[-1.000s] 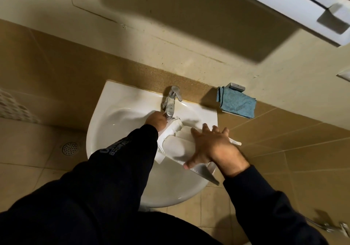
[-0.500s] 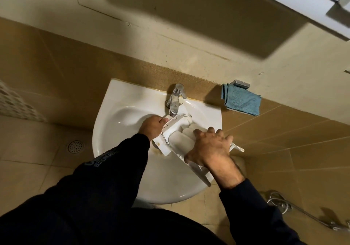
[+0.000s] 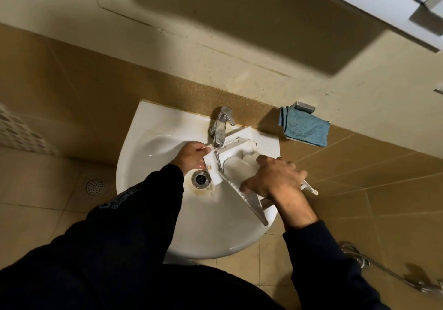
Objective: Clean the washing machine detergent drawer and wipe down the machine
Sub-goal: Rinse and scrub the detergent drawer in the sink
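Observation:
The white detergent drawer (image 3: 236, 150) lies across the right side of the white sink (image 3: 153, 139), under the chrome tap (image 3: 220, 127). My left hand (image 3: 191, 157) grips the drawer's front panel at its left end, beside the drain (image 3: 201, 178). My right hand (image 3: 274, 177) lies on top of the drawer's compartments with fingers curled over its near edge and holds a white toothbrush (image 3: 310, 188), whose handle sticks out to the right. The drawer's ribbed side rail (image 3: 249, 200) points toward me over the basin.
A blue cloth (image 3: 304, 128) hangs on a metal holder on the wall right of the sink. A floor drain (image 3: 95, 186) is on the tiles at left. A metal hose (image 3: 374, 267) lies on the floor at lower right. A white cabinet (image 3: 383, 2) is overhead.
The drawer has shifted right and turned, uncovering the sink drain. My left hand moved down from the tap to the drawer's front panel. My right hand stays on the drawer.

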`<state>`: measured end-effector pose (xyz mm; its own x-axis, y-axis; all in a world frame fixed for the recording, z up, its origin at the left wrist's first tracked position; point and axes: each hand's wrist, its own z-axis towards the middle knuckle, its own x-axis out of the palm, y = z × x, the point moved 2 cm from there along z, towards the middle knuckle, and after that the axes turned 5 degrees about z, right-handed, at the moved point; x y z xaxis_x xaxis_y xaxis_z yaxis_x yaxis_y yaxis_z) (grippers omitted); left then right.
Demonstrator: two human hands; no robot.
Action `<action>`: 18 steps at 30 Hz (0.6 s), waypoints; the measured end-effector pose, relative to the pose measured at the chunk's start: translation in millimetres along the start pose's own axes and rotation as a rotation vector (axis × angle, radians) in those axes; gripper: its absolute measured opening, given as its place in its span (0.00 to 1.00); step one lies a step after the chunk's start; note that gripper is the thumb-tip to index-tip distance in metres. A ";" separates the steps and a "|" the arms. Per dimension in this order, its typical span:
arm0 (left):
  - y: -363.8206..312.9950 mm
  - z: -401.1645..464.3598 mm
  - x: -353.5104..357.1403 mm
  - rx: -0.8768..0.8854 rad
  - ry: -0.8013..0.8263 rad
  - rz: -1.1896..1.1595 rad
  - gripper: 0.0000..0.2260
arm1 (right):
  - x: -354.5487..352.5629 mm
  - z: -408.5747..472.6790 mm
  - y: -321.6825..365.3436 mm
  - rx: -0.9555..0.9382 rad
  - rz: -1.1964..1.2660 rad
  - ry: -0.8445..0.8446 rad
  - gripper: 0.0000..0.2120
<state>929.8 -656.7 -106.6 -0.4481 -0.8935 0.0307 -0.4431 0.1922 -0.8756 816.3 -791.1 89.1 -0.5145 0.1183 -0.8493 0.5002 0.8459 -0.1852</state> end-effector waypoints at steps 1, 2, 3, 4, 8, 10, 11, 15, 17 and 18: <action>2.9 -1.6 0.8 -0.015 0.001 -0.036 0.06 | -1.4 1.0 1.1 0.004 0.010 0.000 0.36; 4.6 -3.5 2.8 -0.019 -0.005 -0.062 0.07 | -2.6 2.0 3.4 0.009 0.024 0.005 0.37; 6.9 -4.1 6.0 -0.022 -0.026 -0.083 0.10 | -3.7 2.8 6.6 0.013 0.040 0.013 0.37; 9.9 -4.8 10.0 -0.023 -0.067 -0.111 0.13 | -4.2 3.3 10.6 0.017 0.055 0.022 0.37; 23.6 -19.8 24.6 -0.059 -0.264 -0.174 0.15 | -1.7 4.2 26.0 0.021 0.052 0.042 0.37; 33.8 -23.5 31.3 -0.106 -0.199 -0.228 0.09 | -1.3 4.6 29.8 0.028 0.022 0.042 0.37; 34.8 -26.5 32.5 -0.141 -0.143 -0.254 0.08 | -2.2 5.1 31.3 0.031 0.013 0.041 0.37; 34.5 -20.3 31.7 -0.184 -0.015 -0.154 0.18 | -9.9 6.7 33.4 0.039 0.069 0.033 0.34; 45.7 -5.1 29.9 -0.103 -0.045 -0.081 0.21 | -12.9 7.6 31.9 0.043 0.119 0.023 0.34; 48.0 -0.2 27.8 -0.083 -0.068 -0.042 0.19 | -13.0 7.6 30.8 0.046 0.133 0.027 0.35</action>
<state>896.0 -672.2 -147.7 -0.3750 -0.9265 0.0310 -0.5247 0.1846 -0.8311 843.7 -770.6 90.7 -0.4599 0.2418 -0.8544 0.5962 0.7971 -0.0954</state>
